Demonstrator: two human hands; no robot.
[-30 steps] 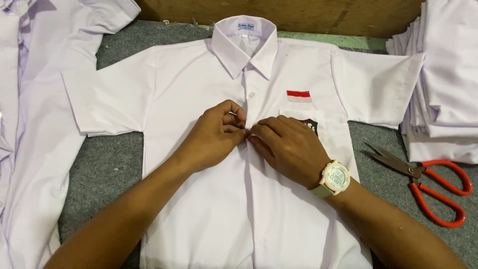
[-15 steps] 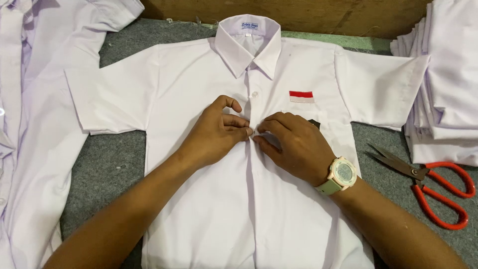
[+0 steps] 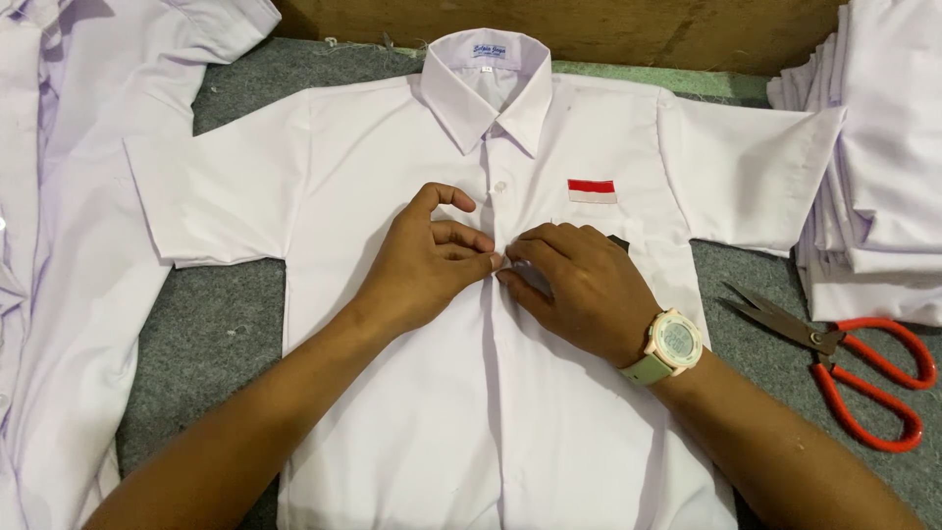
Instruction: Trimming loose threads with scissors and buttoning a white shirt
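Scissors (image 3: 844,358) and stacked shirts (image 3: 873,167) crowd the right; grey mat (image 3: 211,324) open left.

Grey felt table (image 3: 216,324) bears white shirt (image 3: 392,147), scissors (image 3: 844,363), shirt stack (image 3: 883,196)

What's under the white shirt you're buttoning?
Grey felt mat shows around the white shirt. Both hands, left hand and right hand, cover the placket; anything beneath is hidden.

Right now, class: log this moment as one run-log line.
left hand: pinching shirt placket | right hand: pinching placket opposite | white shirt: flat, collar up | scissors: right, untouched
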